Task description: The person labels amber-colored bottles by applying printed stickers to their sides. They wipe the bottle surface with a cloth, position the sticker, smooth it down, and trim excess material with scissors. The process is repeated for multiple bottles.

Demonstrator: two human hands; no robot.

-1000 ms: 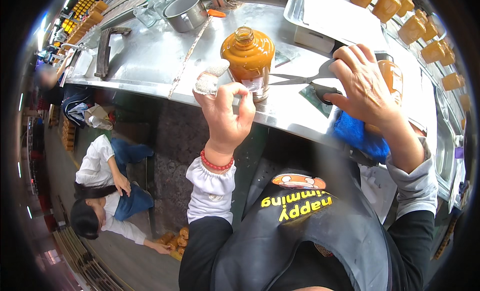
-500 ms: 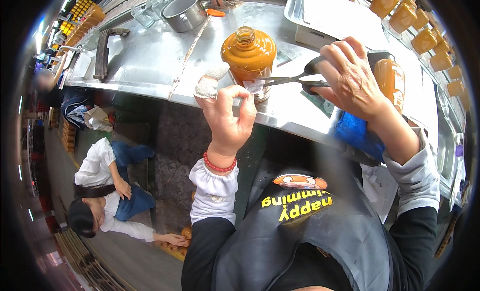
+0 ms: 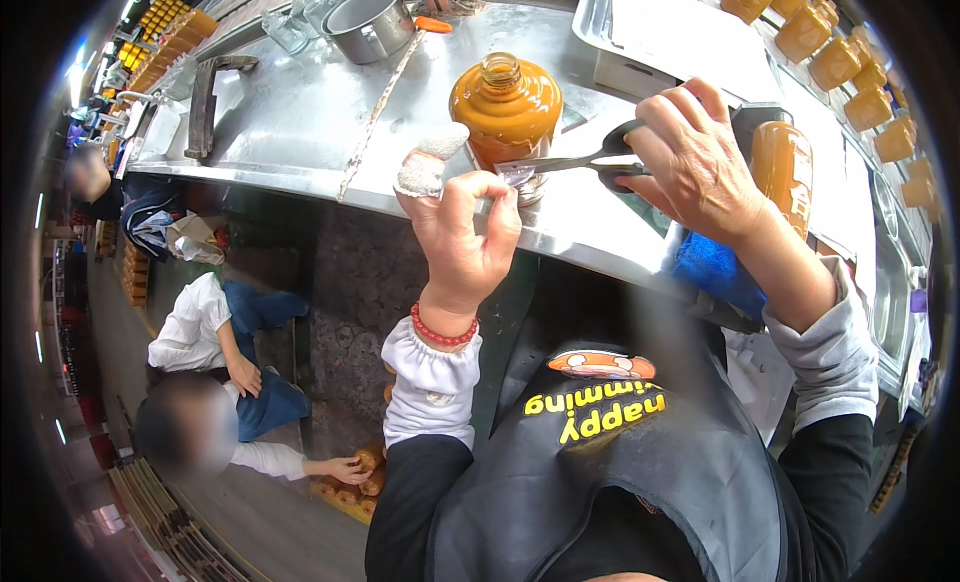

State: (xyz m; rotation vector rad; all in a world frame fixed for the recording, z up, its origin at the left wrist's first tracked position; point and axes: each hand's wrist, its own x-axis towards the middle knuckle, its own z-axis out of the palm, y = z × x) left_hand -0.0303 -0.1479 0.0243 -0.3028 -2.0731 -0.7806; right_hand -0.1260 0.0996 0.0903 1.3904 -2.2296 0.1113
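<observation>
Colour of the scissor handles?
The scissor handles are black, best seen in the head view.

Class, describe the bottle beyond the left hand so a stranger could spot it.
On the metal table, find the metal pot. To its right and nearer the person, beyond the left hand, stands a round-shouldered orange-brown bottle. Unlike the white-lettered bottle beside the right hand, it has scissors pointing at its lower part.

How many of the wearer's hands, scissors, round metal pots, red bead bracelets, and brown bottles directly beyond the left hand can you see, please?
Wearer's hands: 2 (left hand, right hand)
Black-handled scissors: 1
Round metal pot: 1
Red bead bracelet: 1
Brown bottle: 1
Total: 6
</observation>
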